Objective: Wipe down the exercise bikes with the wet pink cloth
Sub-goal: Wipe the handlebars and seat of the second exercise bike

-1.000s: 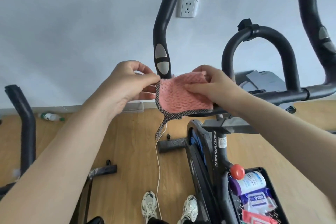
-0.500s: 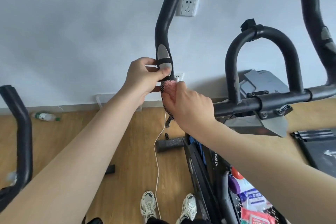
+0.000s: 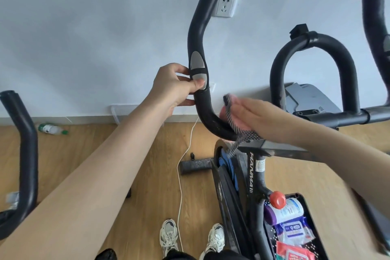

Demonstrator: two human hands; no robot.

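Observation:
The black exercise bike's left handlebar horn (image 3: 200, 40) rises in the middle of the view. My left hand (image 3: 177, 86) grips that horn at its grey sensor pad, thumb on the pad. My right hand (image 3: 251, 116) presses the pink cloth (image 3: 226, 115) with its dotted black trim against the lower bend of the same bar. Most of the cloth is hidden under my palm. The bike's centre loop (image 3: 314, 65) and right horn (image 3: 375, 19) stand to the right.
A second bike's handlebar (image 3: 25, 150) stands at the left. A black tray (image 3: 316, 238) on the frame holds wipes and a bottle. A white cable (image 3: 179, 179) runs down the wooden floor near my shoes (image 3: 168, 236). A wall socket (image 3: 226, 5) sits behind the horn.
My right hand has slid the cloth from the sensor pad down and right to the bar's lower bend. My left hand has taken a grip on the horn at the pad.

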